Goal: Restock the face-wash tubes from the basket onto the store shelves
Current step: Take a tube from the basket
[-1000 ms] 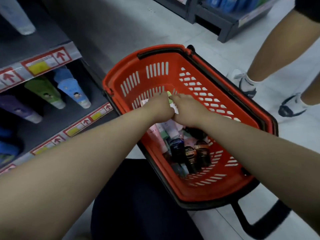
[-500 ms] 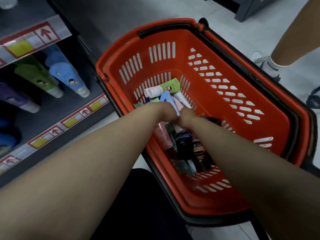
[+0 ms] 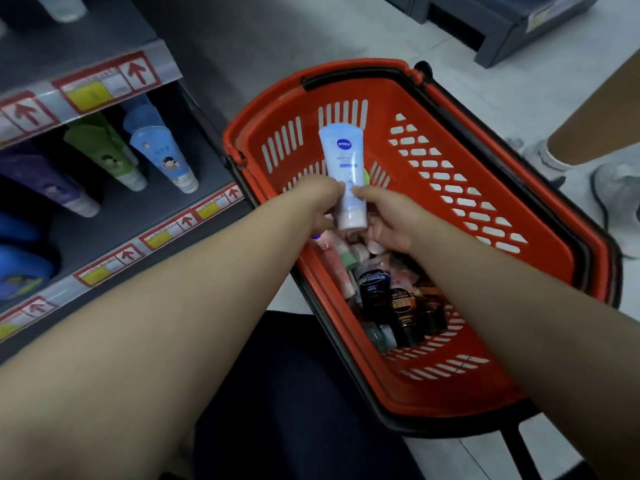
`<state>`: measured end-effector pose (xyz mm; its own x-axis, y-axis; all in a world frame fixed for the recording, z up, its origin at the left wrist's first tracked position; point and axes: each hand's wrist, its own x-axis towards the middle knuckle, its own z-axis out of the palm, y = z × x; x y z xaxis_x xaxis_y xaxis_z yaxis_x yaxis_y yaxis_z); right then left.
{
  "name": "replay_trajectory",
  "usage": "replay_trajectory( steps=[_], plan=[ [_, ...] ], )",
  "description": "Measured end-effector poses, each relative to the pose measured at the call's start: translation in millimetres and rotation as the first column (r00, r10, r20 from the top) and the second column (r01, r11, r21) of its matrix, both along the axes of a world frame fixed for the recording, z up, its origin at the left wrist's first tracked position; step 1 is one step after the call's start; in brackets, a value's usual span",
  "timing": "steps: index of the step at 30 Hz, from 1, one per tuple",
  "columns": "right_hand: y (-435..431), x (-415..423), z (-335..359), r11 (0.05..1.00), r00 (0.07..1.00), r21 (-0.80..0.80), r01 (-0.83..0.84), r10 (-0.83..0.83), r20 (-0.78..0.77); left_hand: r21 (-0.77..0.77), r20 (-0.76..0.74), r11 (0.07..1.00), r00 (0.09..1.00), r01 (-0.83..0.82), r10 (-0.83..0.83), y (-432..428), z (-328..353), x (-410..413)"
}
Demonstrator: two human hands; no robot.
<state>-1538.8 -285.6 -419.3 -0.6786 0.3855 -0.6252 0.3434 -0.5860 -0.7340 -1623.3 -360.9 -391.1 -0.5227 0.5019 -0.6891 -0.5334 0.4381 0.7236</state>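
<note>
Shelving (image 3: pixel 138 213): dark tiered unit on the person's left, price rails along the front edges. Stock on it stands cap-down and leaning: green tube (image 3: pixel 104 150), blue tube (image 3: pixel 162 157), purple tube (image 3: pixel 48 185).

Basket (image 3: pixel 311 109): red, slotted walls, on the floor just right of the shelving. The near half holds a loose pile of tubes (image 3: pixel 388 299), dark and pink ones mixed. A bystander's shoe (image 3: pixel 616 188) stands beyond its right side.

Hands: both reach over the middle of the basket, close together. Left hand (image 3: pixel 318 202) is clamped on the lower body of the pale blue tube (image 3: pixel 343 161) from the left. Right hand (image 3: pixel 388 220) has its thumb against the tube's right edge and its fingers curled by the cap end.

Tube: lifted clear of the pile, above the basket's far half. Long axis runs away from the person, cap end nearest, crimped end pointing out beyond the knuckles.

Key relation: the shelf lies to the left of the tube, and the left hand is on that side. Judgement: the tube likely goes leftward, with the cap already low, as the shelved stock sits.
</note>
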Motion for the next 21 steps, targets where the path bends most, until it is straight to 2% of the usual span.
replay_trajectory(
  steps=[4,8,11,15,19,21],
  plan=[
    [-0.2,-20.7,44.5,0.998,0.988,-0.011,0.066,-0.067,-0.141,0.263,-0.019,0.965,1.0,-0.011,0.017,-20.7,29.2,-21.1],
    [-14.9,-57.0,80.3,1.0,0.966,-0.001,0.015,-0.014,-0.257,0.421,0.013,0.9,0.993,-0.113,0.119,-47.3,60.3,-44.7],
    [-33.4,-83.9,93.3,0.997,0.959,0.079,-0.026,0.047,-0.278,0.438,0.032,0.882,0.984,-0.172,0.177,-72.9,72.8,-62.2],
    [-64.5,-112.2,93.7,0.957,0.957,0.255,-0.137,0.195,-0.216,0.446,0.034,0.867,0.972,-0.224,0.233,-111.4,72.0,-83.1],
    [-99.5,-133.2,90.9,0.875,0.925,0.42,-0.24,0.337,-0.174,0.395,-0.013,0.883,0.959,-0.253,0.281,-151.8,63.8,-98.5],
    [-115.2,-142.8,85.3,0.795,0.91,0.542,-0.271,0.395,-0.125,0.361,-0.048,0.897,0.955,-0.256,0.292,-171.5,56.9,-106.6]
  ],
)
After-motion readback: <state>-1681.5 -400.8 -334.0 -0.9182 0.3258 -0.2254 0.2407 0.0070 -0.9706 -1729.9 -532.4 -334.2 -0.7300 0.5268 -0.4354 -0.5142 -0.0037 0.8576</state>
